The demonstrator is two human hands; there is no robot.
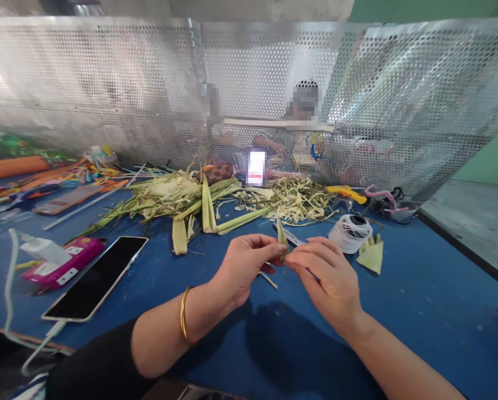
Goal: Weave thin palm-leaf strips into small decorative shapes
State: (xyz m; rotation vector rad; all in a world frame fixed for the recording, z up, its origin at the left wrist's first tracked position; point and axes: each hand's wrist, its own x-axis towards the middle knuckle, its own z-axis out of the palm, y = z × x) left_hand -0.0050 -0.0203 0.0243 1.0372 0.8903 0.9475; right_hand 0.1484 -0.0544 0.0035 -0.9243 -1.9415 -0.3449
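My left hand [244,261] pinches a small pointed piece of folded pale-green leaf [282,236] between thumb and fingers. From the other side, the fingertips of my right hand [326,269] close on the lower end of the same piece. Behind my right fingers lies a metal blade-like tool [291,235], partly covered. A spool of white thread [350,233] stands just beyond my right hand, with some folded leaf pieces [371,255] beside it. One thin leaf strip [268,279] rests on the table below my fingers.
Behind my hands spread piles of leaves [165,194] and shredded strips [301,200]. At left are a charging phone [96,278] and a pink power strip [71,261]. A lit phone [256,168] stands before a perforated metal screen [265,66], with people beyond. A yellow-handled tool [347,193] lies at right.
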